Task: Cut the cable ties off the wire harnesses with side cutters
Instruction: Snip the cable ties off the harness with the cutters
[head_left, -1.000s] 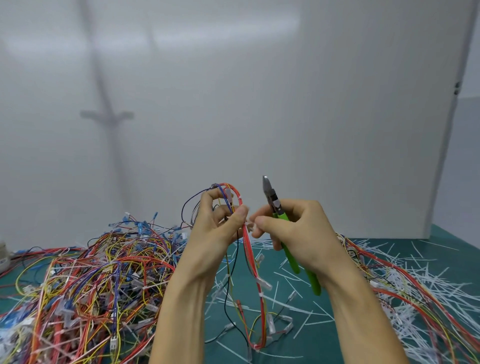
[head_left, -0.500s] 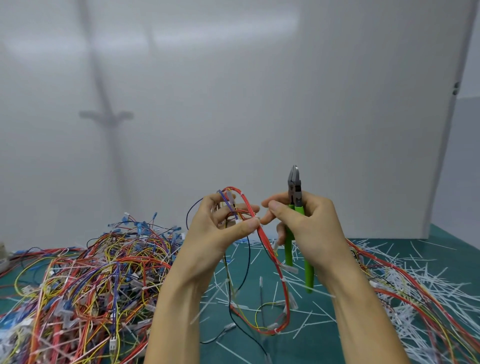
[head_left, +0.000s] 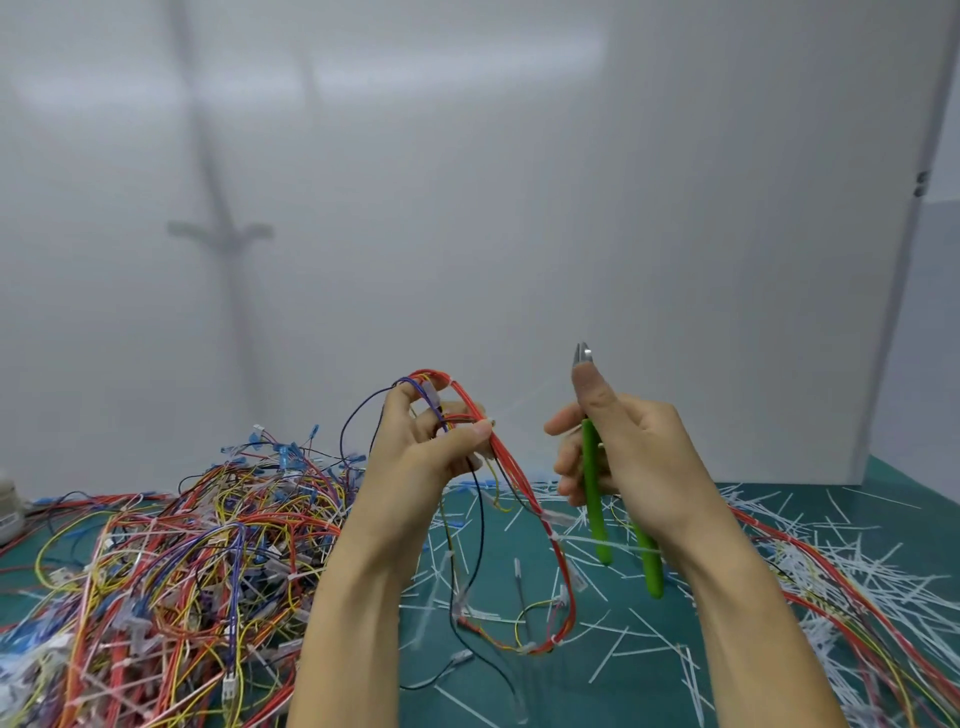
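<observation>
Head camera view, looking down at two bare hands raised above a green tabletop (head_left: 649, 675), with a plain white wall behind.

The left hand (head_left: 421, 452) holds up a wire harness (head_left: 511, 467), mostly red strands with some yellow, blue and black. Thumb and fingers pinch the top of its loop, and the rest hangs down to the tabletop. Small white cable ties (head_left: 555, 535) cinch the bundle lower down.

Just right of the harness and not touching it, the right hand (head_left: 634, 457) grips green-handled side cutters (head_left: 592, 499). Its fingers are curled round the handles, the thumb lies up along the head, and the blades point upward, nearly closed.

Left of the harness lies a large tangled pile of harnesses (head_left: 182, 545). Right of it, snipped white tie ends (head_left: 831, 551) litter the surface.

Risk: the ties sit tight against the wires, so the blades could nick insulation. The hanging loop may swing as they approach, and the pinching fingers are close to any cut near the top.
</observation>
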